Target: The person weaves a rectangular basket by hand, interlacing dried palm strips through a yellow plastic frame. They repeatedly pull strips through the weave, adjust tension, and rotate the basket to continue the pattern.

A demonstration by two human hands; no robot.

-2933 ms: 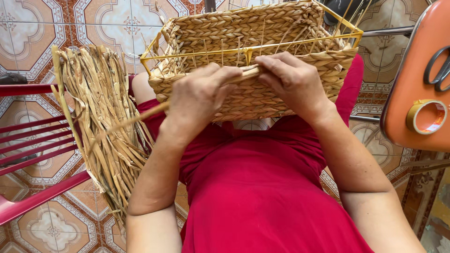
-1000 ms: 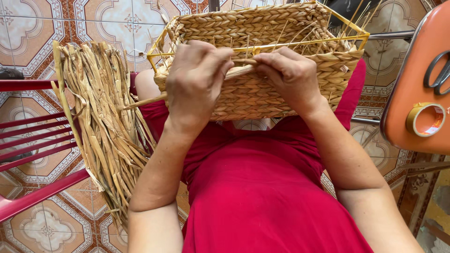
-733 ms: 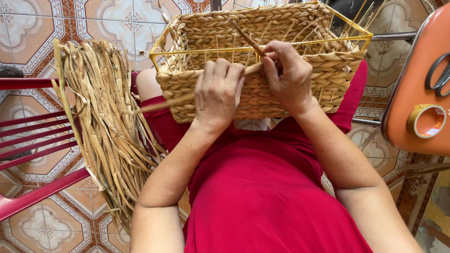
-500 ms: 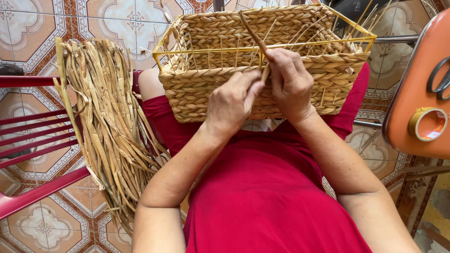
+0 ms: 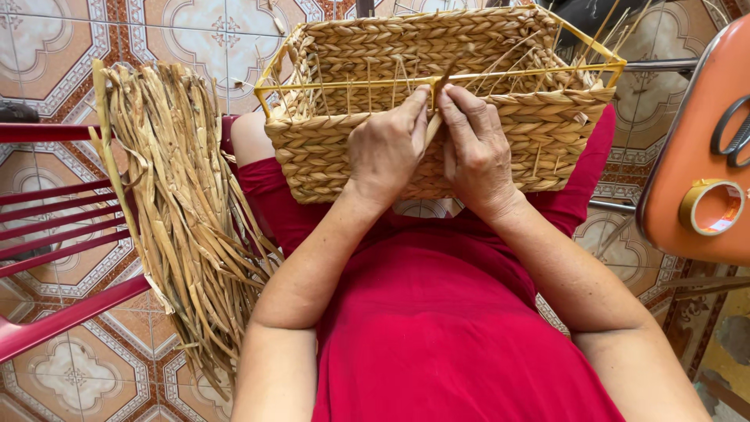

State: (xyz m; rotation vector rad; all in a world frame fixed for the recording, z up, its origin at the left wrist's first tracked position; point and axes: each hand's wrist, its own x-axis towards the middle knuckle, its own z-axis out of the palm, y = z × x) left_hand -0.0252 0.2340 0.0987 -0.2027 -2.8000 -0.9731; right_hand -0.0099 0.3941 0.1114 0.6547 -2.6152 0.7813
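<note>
A patterned tile floor [image 5: 195,31] fills the background, with a red plastic chair [image 5: 55,203] at the left edge and an orange stool [image 5: 687,156] at the right edge. Over the chair's inner edge hangs a large bundle of dried straw strands [image 5: 180,227]. The woven basket [image 5: 344,148] on its yellow wire frame [image 5: 516,74] rests on the red-clad lap, its near wall facing the person. The left hand [image 5: 387,148] lies against that near wall, fingers reaching up to the top rim; the right hand [image 5: 476,148] sits just beside it, touching. Between their fingertips a single straw strand [image 5: 442,87] is pinched at the rim wire, both grips closed tight on it, its end poking up into the basket. On the stool lie a tape roll [image 5: 711,207] and scissors [image 5: 734,137].
</note>
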